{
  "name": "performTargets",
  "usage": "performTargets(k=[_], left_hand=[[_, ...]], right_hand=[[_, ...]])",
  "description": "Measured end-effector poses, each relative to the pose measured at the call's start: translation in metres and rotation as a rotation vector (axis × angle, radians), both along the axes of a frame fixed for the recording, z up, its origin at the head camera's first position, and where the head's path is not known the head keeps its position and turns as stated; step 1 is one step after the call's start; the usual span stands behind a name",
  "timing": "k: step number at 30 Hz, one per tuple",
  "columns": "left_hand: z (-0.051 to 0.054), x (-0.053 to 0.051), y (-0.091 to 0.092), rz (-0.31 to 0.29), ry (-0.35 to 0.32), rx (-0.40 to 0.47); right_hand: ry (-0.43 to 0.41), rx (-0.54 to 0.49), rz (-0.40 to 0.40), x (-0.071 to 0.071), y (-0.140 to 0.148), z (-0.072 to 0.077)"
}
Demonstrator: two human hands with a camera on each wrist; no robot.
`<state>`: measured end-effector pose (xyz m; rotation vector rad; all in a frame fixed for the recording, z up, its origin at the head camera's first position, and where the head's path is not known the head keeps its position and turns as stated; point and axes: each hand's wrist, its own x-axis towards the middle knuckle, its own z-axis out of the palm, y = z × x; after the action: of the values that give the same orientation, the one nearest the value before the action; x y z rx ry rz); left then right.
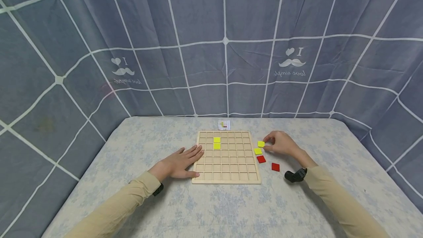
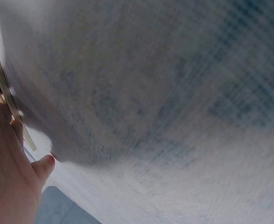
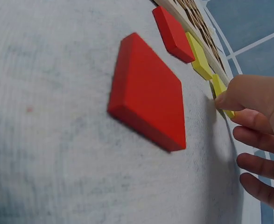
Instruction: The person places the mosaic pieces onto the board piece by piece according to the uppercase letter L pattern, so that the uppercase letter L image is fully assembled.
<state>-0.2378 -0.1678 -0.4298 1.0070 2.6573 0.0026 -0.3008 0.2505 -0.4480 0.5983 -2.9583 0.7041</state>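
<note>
A wooden grid board (image 1: pixel 231 183) holds two yellow tiles (image 1: pixel 217 143), one above the other, in its upper left part. My left hand (image 1: pixel 181 162) lies flat with spread fingers on the board's left edge; the left wrist view shows part of this hand (image 2: pixel 10 172). Right of the board, my right hand (image 1: pixel 282 145) pinches a yellow tile (image 1: pixel 261 144) between thumb and index finger. In the right wrist view the thumb and finger of that hand (image 3: pixel 260 121) are on the tile (image 3: pixel 219 88), other fingers loosely bent.
Beside the board's right edge are another yellow tile (image 1: pixel 258 151) and a red tile (image 1: pixel 261 159); a second red tile (image 1: pixel 275 167) lies farther right. A small printed grid card (image 1: pixel 224 125) sits behind the board. A grey checked curtain (image 1: pixel 205 65) hangs behind the table.
</note>
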Motion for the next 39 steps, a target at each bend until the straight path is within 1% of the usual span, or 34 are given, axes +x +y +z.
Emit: performTargets(k=[7,12,16,22,27,33,39], left_hand=[[-0.005,0.0,-0.003,0.013,0.009,-0.006],[-0.005,-0.001,-0.003,0.008,0.012,-0.011],[-0.005,-0.001,-0.003,0.007,0.008,-0.014],[-0.005,0.0,-0.004,0.015,0.006,-0.029],[-0.004,0.0,-0.003,0.012,0.002,-0.019],[-0.004,0.0,-0.003,0.011,0.003,-0.009],[-0.004,0.0,-0.002,0.007,0.006,-0.018]], right_hand=[[0.058,-0.045,0.022,0.008,0.001,0.0],[0.095,-0.069,0.045,0.015,-0.007,0.002],[0.097,-0.092,0.054,0.019,-0.017,0.004],[0.079,-0.12,0.059,0.027,-0.035,0.012],[0.062,-0.141,0.092,0.03,-0.049,0.018],[0.06,-0.172,0.12,0.029,-0.066,0.016],[0.08,-0.15,0.135,0.029,-0.087,0.014]])
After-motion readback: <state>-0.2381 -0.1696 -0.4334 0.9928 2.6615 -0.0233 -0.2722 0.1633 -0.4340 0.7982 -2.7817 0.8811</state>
